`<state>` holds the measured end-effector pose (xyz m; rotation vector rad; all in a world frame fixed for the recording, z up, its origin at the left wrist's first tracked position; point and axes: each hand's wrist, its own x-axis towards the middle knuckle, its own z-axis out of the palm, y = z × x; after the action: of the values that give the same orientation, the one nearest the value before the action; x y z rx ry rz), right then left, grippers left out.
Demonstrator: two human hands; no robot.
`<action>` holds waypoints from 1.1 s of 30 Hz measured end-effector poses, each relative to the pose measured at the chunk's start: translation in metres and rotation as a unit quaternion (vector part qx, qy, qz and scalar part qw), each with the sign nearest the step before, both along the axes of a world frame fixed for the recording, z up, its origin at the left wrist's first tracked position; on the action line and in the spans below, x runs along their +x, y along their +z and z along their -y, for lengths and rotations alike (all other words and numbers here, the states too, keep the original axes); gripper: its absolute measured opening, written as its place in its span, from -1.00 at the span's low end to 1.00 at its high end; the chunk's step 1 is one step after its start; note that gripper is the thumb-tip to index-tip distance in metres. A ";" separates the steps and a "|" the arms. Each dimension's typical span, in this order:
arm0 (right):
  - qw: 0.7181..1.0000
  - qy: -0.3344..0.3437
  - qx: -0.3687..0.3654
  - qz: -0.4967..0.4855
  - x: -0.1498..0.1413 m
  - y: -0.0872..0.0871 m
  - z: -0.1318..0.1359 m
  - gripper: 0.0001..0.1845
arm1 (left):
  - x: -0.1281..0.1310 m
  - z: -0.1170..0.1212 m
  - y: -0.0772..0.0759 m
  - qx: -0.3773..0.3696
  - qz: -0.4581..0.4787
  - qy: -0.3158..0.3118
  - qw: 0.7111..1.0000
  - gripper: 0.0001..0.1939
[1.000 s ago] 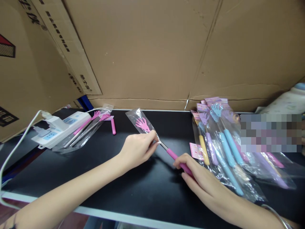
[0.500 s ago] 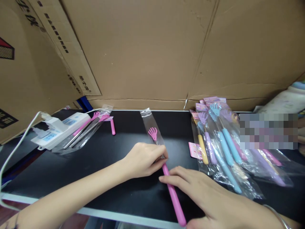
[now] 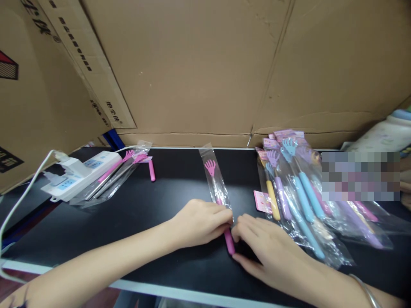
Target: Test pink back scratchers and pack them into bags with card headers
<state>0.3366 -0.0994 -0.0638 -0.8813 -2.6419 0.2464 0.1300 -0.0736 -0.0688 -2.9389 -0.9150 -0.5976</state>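
"Spot the pink scratcher [image 3: 210, 167]?"

"Pinched, bagged, in the left hand [image 3: 201, 222] over the table [image 3: 180, 173], claw-first toward the cardboard [image 3: 199, 77], with handle end [image 3: 230, 247] nearest the right hand [image 3: 271, 244], seemingly touching its thumb [image 3: 248, 264]."

Power strip [image 3: 84, 179]: white, far left of tabletop [image 3: 173, 175], plugs [image 3: 73, 164] fitted | Cable [image 3: 19, 196]: white, looping toward the near edge | Cardboard [image 3: 199, 72]: brown, creased, behind and at left, black print on left part | Blue piece [image 3: 114, 140]: left rear corner | Bottle [image 3: 382, 134]: pale, blue-topped, tilted, far right
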 end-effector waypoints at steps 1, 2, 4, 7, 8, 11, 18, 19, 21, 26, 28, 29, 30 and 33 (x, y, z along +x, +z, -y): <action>0.999 -0.012 0.034 -0.009 -0.001 -0.003 -0.003 -0.91 | 0.001 0.001 -0.001 0.002 -0.003 -0.005 1.000 -0.87; 0.997 -0.023 0.065 -0.017 -0.001 -0.005 -0.005 -0.90 | 0.002 0.002 -0.001 0.004 -0.003 -0.010 1.000 -0.87; 0.994 -0.044 0.102 -0.026 -0.002 -0.007 -0.010 -0.88 | 0.004 0.004 -0.003 0.008 0.000 -0.020 1.000 -0.87; 0.991 -0.070 0.106 -0.030 -0.004 -0.008 -0.013 -0.86 | 0.006 0.007 -0.004 0.029 0.006 -0.029 0.999 -0.86; 0.992 -0.075 0.102 -0.028 -0.004 -0.008 -0.013 -0.84 | 0.007 0.007 -0.004 0.040 0.008 -0.030 0.999 -0.84; 0.993 -0.079 0.091 -0.013 -0.006 -0.009 -0.014 -0.71 | 0.010 0.009 -0.006 0.074 0.019 -0.035 0.996 -0.78; 0.990 -0.080 0.111 0.036 -0.006 -0.008 -0.014 -0.65 | 0.012 0.009 -0.009 0.128 0.008 -0.039 0.991 -0.78; 0.989 -0.081 0.116 0.042 -0.006 -0.007 -0.014 -0.66 | 0.012 0.009 -0.008 0.131 0.006 -0.039 0.991 -0.77; 0.987 -0.078 0.128 0.050 -0.005 -0.008 -0.014 -0.69 | 0.012 0.009 -0.008 0.129 0.010 -0.038 0.991 -0.77; 0.981 -0.076 0.170 0.047 -0.005 -0.012 -0.016 -0.92 | 0.014 0.010 -0.004 0.107 0.018 -0.035 0.993 -0.79; 0.980 -0.073 0.181 0.045 -0.004 -0.013 -0.018 -0.93 | 0.013 0.010 -0.003 0.110 0.010 -0.039 0.993 -0.80; 0.979 -0.071 0.185 0.043 -0.004 -0.013 -0.018 -0.92 | 0.012 0.009 -0.002 0.112 0.006 -0.040 0.993 -0.82; 0.979 -0.067 0.190 0.041 -0.003 -0.013 -0.019 -0.91 | 0.010 0.008 -0.002 0.115 0.004 -0.040 0.993 -0.83; 0.977 -0.058 0.200 0.038 -0.001 -0.012 -0.021 -0.88 | 0.002 0.001 0.001 0.123 0.007 -0.035 0.992 -0.82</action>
<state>0.3353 -0.0786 -0.0755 -0.9125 -2.5591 -0.3453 0.1324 -0.0745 -0.0678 -2.7574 -0.6855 -0.6796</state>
